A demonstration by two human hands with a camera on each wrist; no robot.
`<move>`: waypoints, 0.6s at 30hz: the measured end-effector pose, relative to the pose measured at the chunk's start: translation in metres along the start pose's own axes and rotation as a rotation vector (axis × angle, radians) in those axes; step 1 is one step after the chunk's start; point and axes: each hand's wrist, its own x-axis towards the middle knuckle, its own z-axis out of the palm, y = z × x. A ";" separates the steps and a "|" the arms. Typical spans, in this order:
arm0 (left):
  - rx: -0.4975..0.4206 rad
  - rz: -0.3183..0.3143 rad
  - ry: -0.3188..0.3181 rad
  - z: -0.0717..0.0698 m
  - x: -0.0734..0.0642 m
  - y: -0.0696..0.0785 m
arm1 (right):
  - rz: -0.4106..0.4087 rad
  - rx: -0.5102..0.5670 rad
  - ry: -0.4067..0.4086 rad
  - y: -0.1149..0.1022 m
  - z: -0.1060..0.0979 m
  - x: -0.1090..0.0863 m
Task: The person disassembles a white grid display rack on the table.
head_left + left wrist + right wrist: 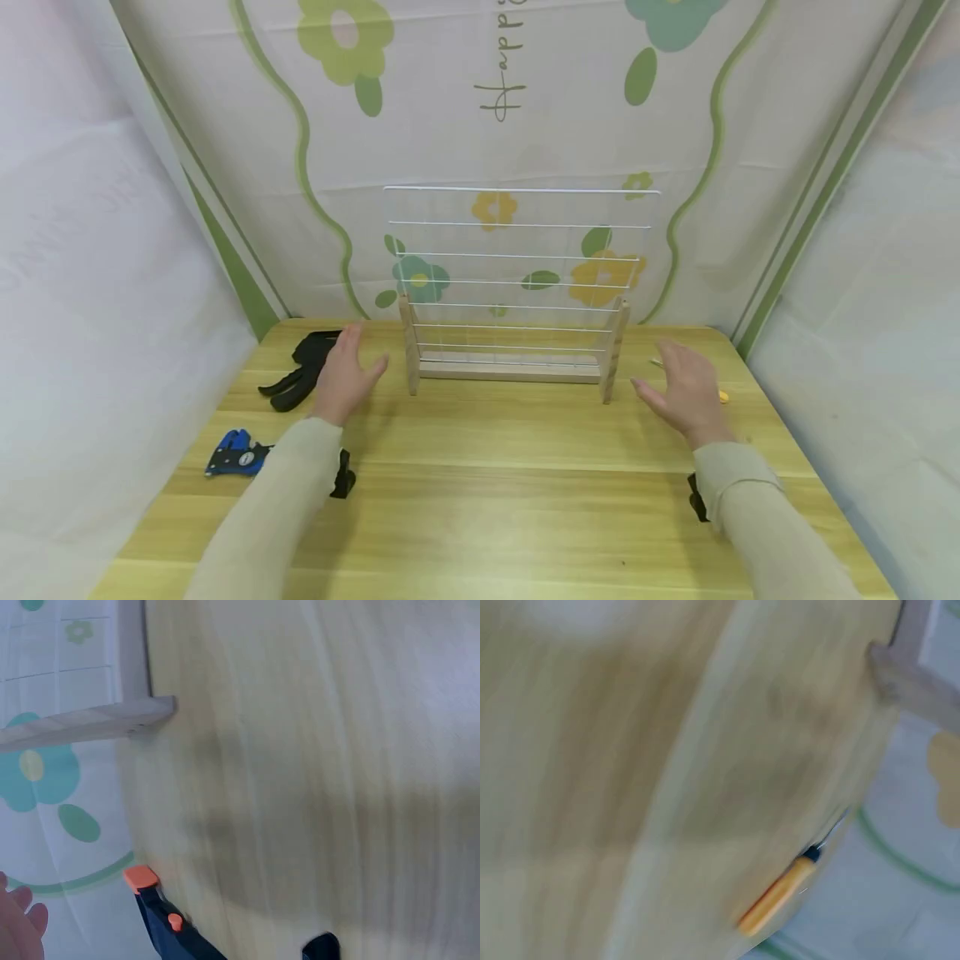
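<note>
My left hand (347,375) hovers with spread, relaxed fingers over the table's left side and holds nothing. Just beside it lies a black hand tool (300,379) with two curved handles, partly hidden behind the hand; orange parts show on this black tool (180,930) in the left wrist view. Holding nothing either, my right hand (684,392) is raised on the right, thumb apart from the fingers. Under it lies a tool with an orange-yellow handle (780,896) and thin metal shaft. Between the hands stands a rack (510,369) with wooden uprights and several thin white crossbars.
A blue and black hand tool (238,457) lies at the left, partly covered by the left sleeve. Behind the wooden table (517,533) hangs a flower-patterned cloth (435,133), with pale cloth walls on both sides.
</note>
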 end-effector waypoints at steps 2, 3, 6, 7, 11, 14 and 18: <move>-0.101 -0.016 0.027 -0.003 0.003 0.003 | -0.066 0.033 0.079 -0.011 0.003 0.011; -0.140 -0.022 0.038 -0.003 0.004 0.004 | -0.097 0.048 0.115 -0.018 0.005 0.016; -0.231 -0.024 0.051 -0.005 0.010 0.006 | -0.163 0.093 0.191 -0.037 0.008 0.031; -0.249 -0.025 0.051 -0.006 0.012 0.007 | -0.176 0.107 0.208 -0.043 0.009 0.036; -0.304 -0.040 0.024 -0.005 0.020 0.011 | -0.179 0.159 0.245 -0.064 0.014 0.049; -0.336 -0.052 -0.020 -0.006 0.023 0.019 | -0.160 0.197 0.245 -0.078 0.020 0.057; -0.349 -0.037 -0.040 -0.008 0.026 0.028 | -0.137 0.237 0.231 -0.095 0.031 0.069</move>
